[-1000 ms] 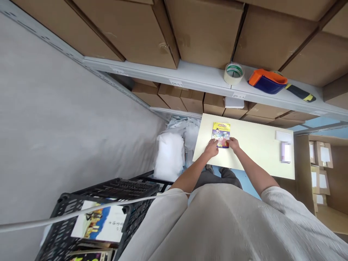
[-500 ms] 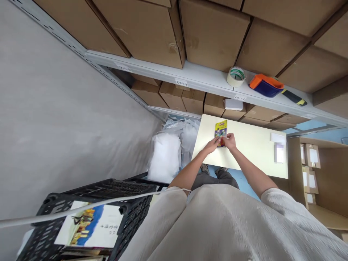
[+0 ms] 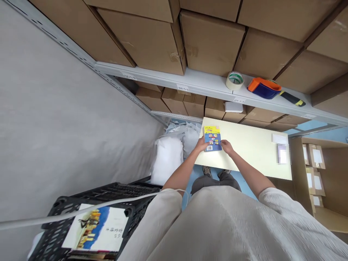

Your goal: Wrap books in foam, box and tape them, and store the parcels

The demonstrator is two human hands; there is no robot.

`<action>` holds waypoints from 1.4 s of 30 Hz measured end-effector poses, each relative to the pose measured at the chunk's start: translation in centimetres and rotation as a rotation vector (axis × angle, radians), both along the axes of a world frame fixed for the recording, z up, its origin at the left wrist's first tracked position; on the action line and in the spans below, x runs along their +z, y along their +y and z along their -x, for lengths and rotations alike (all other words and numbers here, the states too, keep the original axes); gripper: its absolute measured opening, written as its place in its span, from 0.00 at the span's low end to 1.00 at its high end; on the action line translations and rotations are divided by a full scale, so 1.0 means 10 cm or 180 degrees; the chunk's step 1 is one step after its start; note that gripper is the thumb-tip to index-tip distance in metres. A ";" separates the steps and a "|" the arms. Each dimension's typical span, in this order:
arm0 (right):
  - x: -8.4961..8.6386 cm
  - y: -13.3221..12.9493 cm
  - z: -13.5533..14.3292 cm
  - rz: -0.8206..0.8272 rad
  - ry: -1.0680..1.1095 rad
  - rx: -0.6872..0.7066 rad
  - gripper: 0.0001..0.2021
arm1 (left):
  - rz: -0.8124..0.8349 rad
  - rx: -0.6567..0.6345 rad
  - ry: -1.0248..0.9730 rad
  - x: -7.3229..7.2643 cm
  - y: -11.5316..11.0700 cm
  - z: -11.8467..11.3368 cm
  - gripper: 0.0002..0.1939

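Observation:
A book (image 3: 213, 139) with a yellow and blue cover is held over the left part of the white tabletop (image 3: 250, 148). The face now showing has a barcode patch near the bottom and several small pictures. My left hand (image 3: 201, 145) grips its left edge, with the thumb over the cover. At the right edge, the bent fingers of my right hand (image 3: 227, 146) are closed together against the book. Those fingertips are small in view, and how firmly they hold is hard to see.
White packing bags (image 3: 168, 156) are piled left of the table. A black crate (image 3: 62, 203) with books stands at lower left, a white cable (image 3: 108, 201) crossing above it. The shelf (image 3: 163, 78) ahead carries cardboard boxes (image 3: 212, 40), a tape roll (image 3: 235, 80) and a tape dispenser (image 3: 263, 88).
The book has been turned over, from a picture cover to the face with the barcode. Both hands have shifted slightly left with it, and the view has moved a little.

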State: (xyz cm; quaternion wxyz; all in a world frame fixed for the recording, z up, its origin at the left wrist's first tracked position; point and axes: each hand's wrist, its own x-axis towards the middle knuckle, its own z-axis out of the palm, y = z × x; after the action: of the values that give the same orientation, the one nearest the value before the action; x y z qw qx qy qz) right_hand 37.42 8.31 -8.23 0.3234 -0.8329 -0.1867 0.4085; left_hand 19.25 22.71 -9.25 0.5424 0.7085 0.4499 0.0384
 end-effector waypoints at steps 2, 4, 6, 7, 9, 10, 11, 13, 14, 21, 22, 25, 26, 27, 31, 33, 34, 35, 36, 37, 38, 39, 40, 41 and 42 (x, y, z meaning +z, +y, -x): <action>-0.04 -0.03 0.01 0.0022 -0.0040 -0.0022 0.18 | 0.0163 -0.0106 -0.0164 -0.05 -0.03 0.02 0.34; -0.07 -0.04 0.00 0.0040 -0.0100 -0.0080 0.19 | 0.0093 -0.0087 -0.0123 -0.08 -0.09 0.01 0.36; -0.10 -0.05 0.00 0.0048 -0.0104 -0.0158 0.19 | -0.0078 -0.0113 -0.0016 -0.08 -0.16 -0.02 0.37; -0.11 -0.05 0.00 0.0041 -0.0075 -0.0188 0.19 | -0.0125 -0.0171 0.0043 -0.07 -0.19 -0.04 0.37; -0.13 -0.04 -0.01 -0.0009 0.0006 -0.0223 0.19 | -0.0169 -0.0298 0.0149 -0.06 -0.23 -0.08 0.37; -0.13 -0.03 -0.01 -0.0026 0.0035 -0.0233 0.19 | -0.0164 -0.0346 0.0190 -0.05 -0.25 -0.09 0.37; -0.14 -0.03 -0.01 -0.0013 0.0046 -0.0249 0.19 | -0.0140 -0.0380 0.0217 -0.04 -0.25 -0.09 0.38; -0.14 -0.02 -0.01 0.0081 0.0054 -0.0345 0.19 | -0.0040 -0.0419 0.0229 -0.02 -0.24 -0.07 0.38; -0.14 -0.02 -0.01 0.0146 0.0082 -0.0427 0.19 | 0.0026 -0.0436 0.0214 -0.02 -0.23 -0.05 0.38; 0.00 -0.05 -0.12 0.0017 0.0148 -0.0806 0.11 | 0.0999 -0.0412 -0.0375 -0.06 -0.26 -0.19 0.36; 0.05 -0.06 -0.16 -0.0051 0.0023 -0.0872 0.11 | 0.1165 -0.0339 -0.0516 -0.05 -0.28 -0.27 0.36; 0.21 -0.06 -0.28 -0.0212 -0.0467 -0.0917 0.13 | 0.1452 -0.0081 -0.0901 0.02 -0.32 -0.51 0.33; 0.26 -0.05 -0.30 -0.0290 -0.0592 -0.0871 0.13 | 0.1523 -0.0017 -0.0996 0.05 -0.32 -0.58 0.31; 0.30 -0.04 -0.31 -0.0397 -0.0650 -0.0803 0.15 | 0.1591 0.0044 -0.1066 0.09 -0.32 -0.62 0.30; 0.36 0.04 -0.20 -0.0816 -0.0082 -0.0244 0.21 | 0.1653 0.0383 -0.1130 0.16 -0.19 -0.61 0.30; 0.32 0.09 -0.11 -0.0827 0.0134 0.0136 0.20 | 0.1467 0.0540 -0.1086 0.13 -0.10 -0.51 0.32; 0.28 0.11 -0.06 -0.0772 0.0126 0.0303 0.19 | 0.1330 0.0585 -0.1039 0.11 -0.06 -0.44 0.32; 0.24 0.12 -0.02 -0.0683 0.0058 0.0448 0.17 | 0.1176 0.0603 -0.0969 0.08 -0.01 -0.37 0.32; 0.20 0.12 0.01 -0.0566 -0.0044 0.0571 0.16 | 0.1018 0.0593 -0.0873 0.05 0.02 -0.30 0.32; 0.15 0.12 0.04 -0.0438 -0.0152 0.0690 0.15 | 0.0854 0.0555 -0.0755 0.02 0.06 -0.23 0.32; 0.11 0.10 0.06 -0.0321 -0.0260 0.0816 0.16 | 0.0673 0.0493 -0.0629 -0.01 0.08 -0.17 0.32; 0.07 0.08 0.08 -0.0229 -0.0369 0.0950 0.16 | 0.0468 0.0408 -0.0493 -0.03 0.09 -0.12 0.32; 0.03 0.06 0.09 -0.0160 -0.0477 0.1096 0.17 | 0.0244 0.0289 -0.0351 -0.06 0.10 -0.08 0.31; 0.00 0.04 0.10 -0.0096 -0.0575 0.1257 0.17 | 0.0013 0.0124 -0.0208 -0.08 0.08 -0.04 0.30; -0.02 0.01 0.11 -0.0029 -0.0667 0.1431 0.18 | -0.0199 -0.0092 -0.0064 -0.10 0.06 -0.01 0.29</action>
State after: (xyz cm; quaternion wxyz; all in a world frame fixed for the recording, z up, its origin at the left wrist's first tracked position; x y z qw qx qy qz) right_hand 36.28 8.40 -8.46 0.2070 -0.8068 -0.4016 0.3808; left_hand 19.40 23.34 -10.28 0.5250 0.7311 0.4327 0.0517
